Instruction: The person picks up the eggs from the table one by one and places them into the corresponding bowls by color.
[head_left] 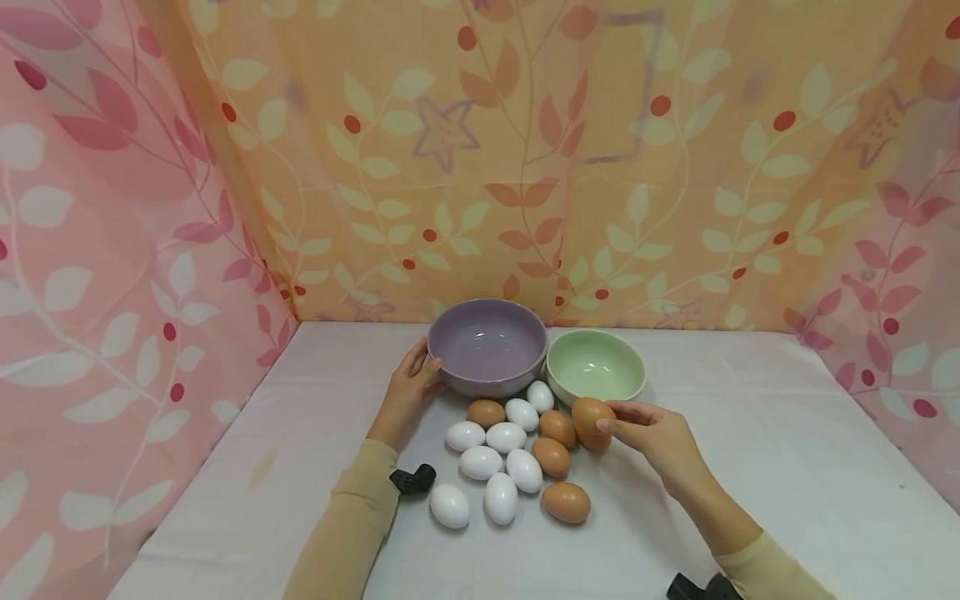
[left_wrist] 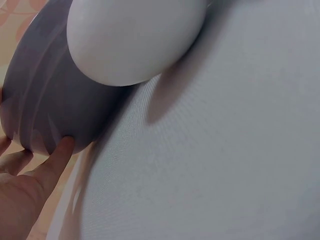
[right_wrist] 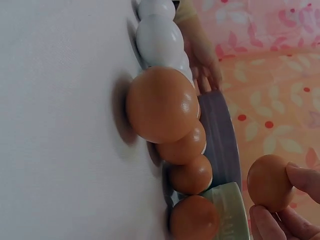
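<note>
My right hand point(head_left: 663, 442) pinches a brown egg point(head_left: 590, 412) between thumb and fingers, raised off the table at the near side of the light green bowl point(head_left: 597, 367). In the right wrist view this egg point(right_wrist: 269, 182) hangs clear of the others. Another brown egg point(head_left: 597, 442) lies partly hidden below it. My left hand point(head_left: 408, 396) rests against the left side of the purple bowl point(head_left: 487, 387). Its fingertips point(left_wrist: 66, 144) touch the bowl's outer wall in the left wrist view. Neither bowl shows anything inside.
Several white eggs point(head_left: 481, 462) and brown eggs point(head_left: 567, 502) lie loosely grouped before the bowls. A white cloth point(head_left: 750, 433) covers the table. Patterned curtains point(head_left: 480, 167) stand behind and at both sides.
</note>
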